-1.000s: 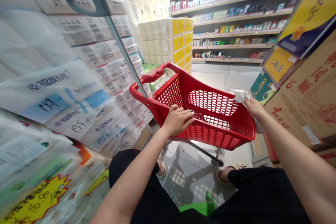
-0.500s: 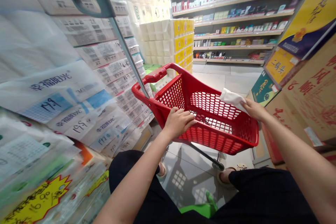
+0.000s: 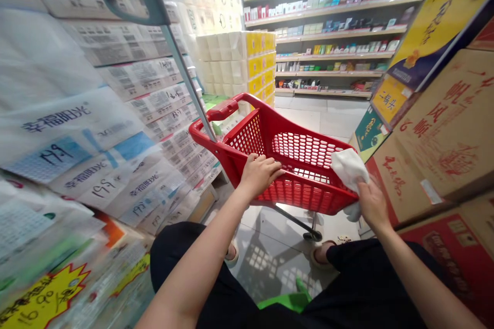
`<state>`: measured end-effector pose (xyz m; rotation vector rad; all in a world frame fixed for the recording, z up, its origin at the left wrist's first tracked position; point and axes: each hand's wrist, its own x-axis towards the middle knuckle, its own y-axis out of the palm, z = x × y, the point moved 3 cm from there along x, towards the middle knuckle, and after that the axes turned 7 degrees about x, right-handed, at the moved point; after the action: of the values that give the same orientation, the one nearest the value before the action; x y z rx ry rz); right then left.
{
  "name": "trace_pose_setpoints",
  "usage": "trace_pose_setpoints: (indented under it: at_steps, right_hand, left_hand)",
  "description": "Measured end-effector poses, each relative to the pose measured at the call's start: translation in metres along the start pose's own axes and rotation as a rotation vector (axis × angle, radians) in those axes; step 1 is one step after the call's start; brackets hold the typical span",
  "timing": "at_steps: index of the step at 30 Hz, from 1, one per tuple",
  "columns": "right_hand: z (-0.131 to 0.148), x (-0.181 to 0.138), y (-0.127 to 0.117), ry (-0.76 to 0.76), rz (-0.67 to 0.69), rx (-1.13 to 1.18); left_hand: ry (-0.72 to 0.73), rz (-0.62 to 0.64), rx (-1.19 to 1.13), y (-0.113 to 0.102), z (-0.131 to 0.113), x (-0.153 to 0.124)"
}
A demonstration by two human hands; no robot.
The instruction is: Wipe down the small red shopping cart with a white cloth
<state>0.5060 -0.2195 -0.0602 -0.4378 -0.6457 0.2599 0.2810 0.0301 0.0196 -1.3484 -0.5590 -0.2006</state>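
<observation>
A red plastic shopping cart stands tilted in front of me, its basket empty. My left hand grips the near rim of the basket, fingers curled over the edge. My right hand holds a white cloth pressed against the basket's near right corner. A grey metal handle bar rises from the cart up to the top left.
Stacked packs of tissue paper fill the left side. Cardboard boxes pile up on the right. Shelves of goods line the back wall. Tiled floor runs ahead. My legs in black and sandalled feet are below.
My right hand slid the white cloth from the basket's far right rim down to its near right corner. The left hand kept its grip on the near rim.
</observation>
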Motion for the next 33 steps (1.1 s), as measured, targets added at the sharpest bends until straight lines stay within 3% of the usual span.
trace_pose_setpoints:
  at_steps: [4, 10, 14, 17, 20, 23, 28, 33]
  right_hand:
    - [0.043, -0.023, 0.011, -0.225, 0.116, -0.143]
    - [0.130, -0.024, 0.075, -0.520, 0.280, -0.300]
    - [0.154, -0.021, 0.103, -0.580, 0.290, -0.299]
    - [0.146, -0.019, 0.099, -0.624, 0.336, -0.307]
    - [0.123, -0.016, 0.079, -0.632, 0.340, -0.365]
    - [0.091, -0.011, 0.051, -0.613, 0.302, -0.448]
    - [0.036, 0.000, 0.016, -0.580, 0.171, -0.527]
    - [0.029, 0.008, 0.022, -0.477, 0.088, -0.538]
  left_hand:
    - [-0.017, -0.011, 0.029, 0.003, -0.003, 0.005]
    - [-0.010, 0.007, 0.080, 0.005, -0.011, 0.009]
    - [-0.007, 0.028, 0.102, 0.006, -0.010, 0.011]
    - [0.001, 0.045, 0.089, 0.003, -0.006, 0.011]
    - [0.072, 0.053, 0.083, -0.002, 0.002, 0.011]
    - [0.115, 0.041, 0.142, -0.009, 0.017, 0.007]
    - [0.070, -0.057, 0.270, -0.028, 0.053, -0.005]
    - [0.063, -0.043, 0.323, -0.033, 0.064, -0.004]
